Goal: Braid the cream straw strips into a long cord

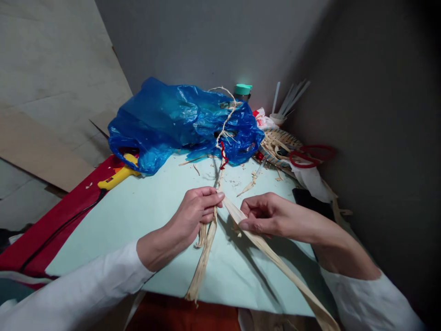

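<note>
My left hand (196, 212) is closed, pinching the end of a braided straw cord (224, 126) where several dry husk strips (203, 259) hang down over the pale green sheet (138, 216). My right hand (267, 216) is closed on one long husk strip (285, 271) that runs from the pinch point down to the lower right. The cord climbs from my fingers, past a red tie (223, 155), up over the blue plastic bag (179, 122).
A yellow glue gun (119, 176) with a black cable lies on red cloth (51, 225) at left. Red-handled scissors (310, 155) rest on a woven tray (282, 140) of husks at right. A green-capped bottle (243, 91) and a cup of sticks (280, 115) stand behind.
</note>
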A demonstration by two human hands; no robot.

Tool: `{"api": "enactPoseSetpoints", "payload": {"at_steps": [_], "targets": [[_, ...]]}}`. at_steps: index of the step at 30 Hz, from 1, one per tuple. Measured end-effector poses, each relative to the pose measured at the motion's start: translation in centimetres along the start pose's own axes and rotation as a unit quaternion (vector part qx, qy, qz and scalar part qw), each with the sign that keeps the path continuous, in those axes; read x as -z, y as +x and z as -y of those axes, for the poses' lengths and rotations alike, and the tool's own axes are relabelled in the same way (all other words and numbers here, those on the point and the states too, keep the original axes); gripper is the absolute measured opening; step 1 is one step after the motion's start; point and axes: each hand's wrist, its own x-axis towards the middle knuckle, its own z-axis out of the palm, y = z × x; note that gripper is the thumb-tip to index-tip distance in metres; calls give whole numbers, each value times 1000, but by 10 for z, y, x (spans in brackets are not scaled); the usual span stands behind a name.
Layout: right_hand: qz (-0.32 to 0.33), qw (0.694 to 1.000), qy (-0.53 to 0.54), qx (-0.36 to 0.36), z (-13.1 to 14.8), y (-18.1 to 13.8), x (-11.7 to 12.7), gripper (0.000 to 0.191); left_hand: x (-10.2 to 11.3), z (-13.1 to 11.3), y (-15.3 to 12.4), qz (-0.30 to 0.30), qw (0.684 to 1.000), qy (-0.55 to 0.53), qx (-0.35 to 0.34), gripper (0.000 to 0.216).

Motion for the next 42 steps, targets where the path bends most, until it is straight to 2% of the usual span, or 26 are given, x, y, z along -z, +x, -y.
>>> {"api": "enactPoseSetpoints", "payload": {"at_steps": [3, 8, 11, 17, 19, 25, 30, 34, 37, 42], "targets": [[65, 997, -25, -14, 3, -8, 3, 32, 1, 0, 1, -4, 1000, -3, -2, 21], [56, 995, -84, -1, 3, -9, 4, 34, 3, -1, 2, -1, 1000, -4, -8, 20], [10, 997, -77, 22, 1, -2, 2, 31, 2, -2, 2, 0, 1000, 0, -4, 19], [-141, 986, -63, 64, -2, 13, -8, 37, 1, -1, 1, 21, 1000, 0, 4, 17], [-158, 982, -75, 69, -4, 16, -12, 38, 0, -2, 1, 24, 1000, -3, 6, 17], [-117, 987, -74, 80, -9, 21, -18, 44, -3, -5, -1, 28, 1000, -1, 9, 13], [-145, 981, -115, 61, -8, 21, -22, 33, 0, -3, -2, 42, 999, 28, 18, 12], [-161, 974, -142, 67, -9, 20, -22, 32, 3, -3, -2, 57, 997, 50, 5, 13], [-159, 973, -146, 76, -9, 20, -22, 37, 4, -3, -1, 44, 997, 68, -10, 14], [-150, 976, -149, 54, -5, 22, -24, 41, 2, 0, 0, 10, 996, 93, 8, 16]]}}
